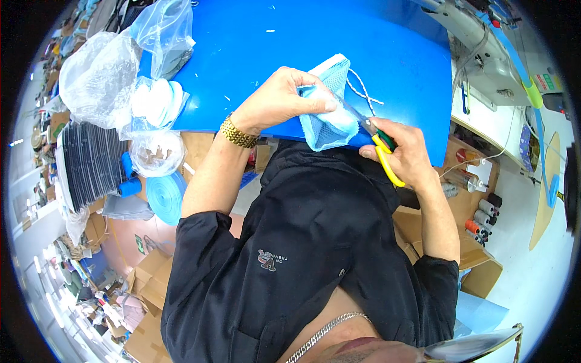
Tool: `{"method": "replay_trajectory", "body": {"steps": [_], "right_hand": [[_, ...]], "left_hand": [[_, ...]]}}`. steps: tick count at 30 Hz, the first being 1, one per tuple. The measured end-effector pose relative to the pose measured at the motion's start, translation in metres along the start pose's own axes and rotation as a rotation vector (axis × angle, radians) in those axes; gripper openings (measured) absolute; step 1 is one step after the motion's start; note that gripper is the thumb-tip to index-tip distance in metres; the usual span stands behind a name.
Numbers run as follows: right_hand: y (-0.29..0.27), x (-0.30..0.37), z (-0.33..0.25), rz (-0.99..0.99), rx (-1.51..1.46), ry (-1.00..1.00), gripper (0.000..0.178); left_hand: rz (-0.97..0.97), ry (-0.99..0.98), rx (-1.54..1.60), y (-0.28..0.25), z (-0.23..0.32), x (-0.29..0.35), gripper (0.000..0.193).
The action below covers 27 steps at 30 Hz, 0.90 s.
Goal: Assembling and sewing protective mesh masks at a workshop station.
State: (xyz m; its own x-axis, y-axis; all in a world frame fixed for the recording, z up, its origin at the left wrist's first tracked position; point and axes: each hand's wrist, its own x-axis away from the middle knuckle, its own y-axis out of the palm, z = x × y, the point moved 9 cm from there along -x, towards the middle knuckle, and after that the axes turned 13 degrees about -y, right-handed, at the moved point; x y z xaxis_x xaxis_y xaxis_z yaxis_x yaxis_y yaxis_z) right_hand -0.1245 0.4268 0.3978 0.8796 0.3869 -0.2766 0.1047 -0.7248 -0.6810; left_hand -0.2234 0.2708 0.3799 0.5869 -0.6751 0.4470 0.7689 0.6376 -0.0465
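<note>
My left hand (pixel 284 100), a gold watch on its wrist, pinches a light-blue mesh fabric piece (pixel 331 134) over the near edge of the blue table. The piece has a pale trim and looks folded or pouch-like. In my right hand (pixel 404 150) is a pair of scissors (pixel 386 162) with yellow and green handles. Their blades point up and left against the mesh, close to my left fingertips; the tips are partly lost against the fabric, and I cannot tell whether they are parted. A thin white cord (pixel 364 92) trails beside the piece on the table.
Clear plastic bags (pixel 100 78) and white rolls (pixel 158 103) crowd the left of the blue table (pixel 242 48). Below them are a light-blue strap roll (pixel 166 198) and a dark stack (pixel 91 163). A sewing machine (pixel 493 72) stands at right, thread spools (pixel 481 221) below it.
</note>
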Motion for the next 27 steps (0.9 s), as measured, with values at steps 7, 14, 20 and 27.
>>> {"method": "replay_trajectory", "body": {"steps": [7, 14, 20, 27], "right_hand": [[-0.011, -0.003, -0.003, 0.031, -0.042, -0.023, 0.061], [-0.007, -0.006, -0.005, -0.058, -0.022, 0.012, 0.058], [-0.002, -0.002, 0.001, -0.030, -0.002, -0.003, 0.055], [-0.009, 0.009, 0.026, 0.202, -0.338, 0.395, 0.038]], "left_hand": [[-0.020, 0.015, -0.022, -0.003, 0.001, -0.001, 0.020], [-0.050, 0.050, -0.021, -0.001, 0.001, -0.003, 0.018], [-0.047, 0.035, -0.049, -0.001, 0.000, -0.003, 0.018], [0.511, 0.385, -0.147, -0.040, 0.031, 0.015, 0.015]]}}
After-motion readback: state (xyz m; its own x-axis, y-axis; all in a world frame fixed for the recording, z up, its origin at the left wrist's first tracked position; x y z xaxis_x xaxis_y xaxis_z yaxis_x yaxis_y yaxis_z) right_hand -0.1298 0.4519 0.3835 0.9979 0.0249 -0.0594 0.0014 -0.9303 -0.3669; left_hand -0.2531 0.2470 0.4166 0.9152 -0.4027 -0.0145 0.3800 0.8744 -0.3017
